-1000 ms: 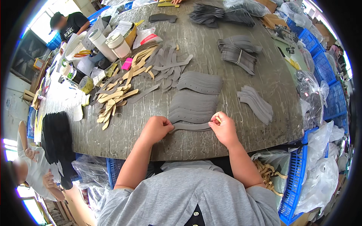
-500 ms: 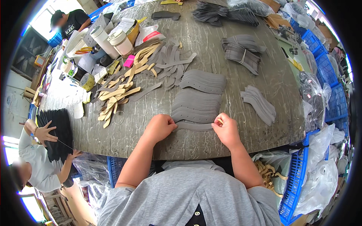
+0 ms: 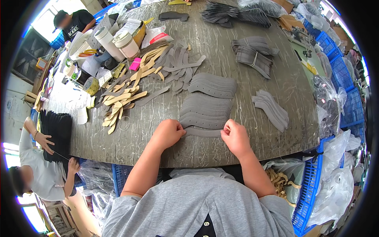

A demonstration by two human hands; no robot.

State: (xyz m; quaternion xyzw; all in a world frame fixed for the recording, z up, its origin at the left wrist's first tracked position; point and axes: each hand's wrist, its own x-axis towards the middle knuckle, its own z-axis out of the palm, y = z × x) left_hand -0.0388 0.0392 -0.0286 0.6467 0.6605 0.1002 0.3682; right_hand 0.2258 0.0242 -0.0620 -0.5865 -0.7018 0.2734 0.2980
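Just in front of me, a curved grey cut strip (image 3: 203, 132) lies at the near edge of a fanned row of overlapping grey pieces (image 3: 205, 110) with small holes. My left hand (image 3: 169, 132) is closed in a pinch at the strip's left end. At its right end my right hand (image 3: 235, 136) is also closed, thumb against fingertips. Beyond, another fanned row of grey holed pieces (image 3: 213, 84) touches the first. To the right lies a smaller fan of grey pieces (image 3: 271, 110), apart from both hands.
Tan and grey strips (image 3: 126, 94) are heaped left, near a white jar (image 3: 126, 44) and tape roll (image 3: 91, 85). Tied grey bundles (image 3: 254, 57) lie far right. Blue crates (image 3: 310, 189) flank the table (image 3: 169, 106). At left, a co-worker's hands (image 3: 45, 142) hold a dark bundle.
My right hand has shifted slightly, and the small tan bit at its fingers no longer shows. My left hand stays nearly still. The co-worker's hands at left have moved along the dark bundle.
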